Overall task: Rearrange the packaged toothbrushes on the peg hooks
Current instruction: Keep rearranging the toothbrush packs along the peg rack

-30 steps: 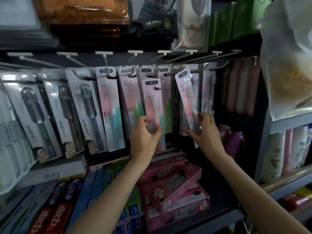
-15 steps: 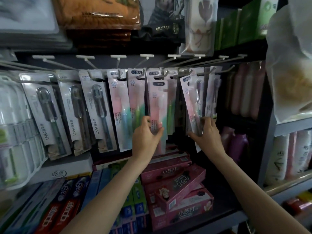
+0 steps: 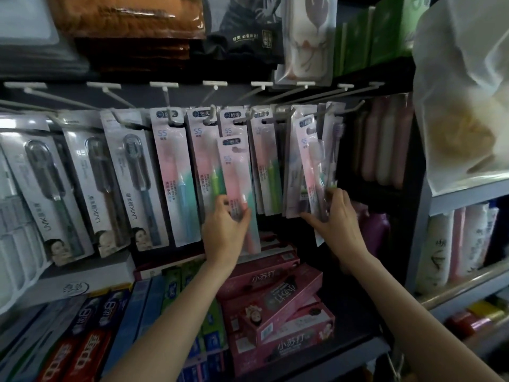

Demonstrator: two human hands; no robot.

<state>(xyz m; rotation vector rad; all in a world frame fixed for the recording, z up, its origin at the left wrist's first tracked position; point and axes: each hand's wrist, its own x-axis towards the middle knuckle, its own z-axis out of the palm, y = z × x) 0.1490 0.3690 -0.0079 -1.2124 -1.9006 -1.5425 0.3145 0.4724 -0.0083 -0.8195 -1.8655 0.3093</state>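
Note:
A row of packaged toothbrushes hangs from white peg hooks (image 3: 211,114). My left hand (image 3: 224,230) grips the lower part of a loose pink toothbrush pack (image 3: 237,175), held below the hooks in front of the hanging pink packs (image 3: 176,172). My right hand (image 3: 334,216) holds the bottom of a pink and purple toothbrush pack (image 3: 312,164), whose top is up at a hook on the right. Grey LMK toothbrush packs (image 3: 132,177) hang further left.
Pink boxes (image 3: 278,307) and toothpaste cartons (image 3: 91,340) lie stacked on the shelf under my arms. Bottles (image 3: 385,139) stand behind the right hooks. A white plastic bag (image 3: 465,89) bulges in at the upper right. Folded goods fill the shelf above.
The view has shifted, so the packs sit further right in frame. My left hand has lowered its loose pack slightly. My right hand still holds the right-hand pack by its bottom.

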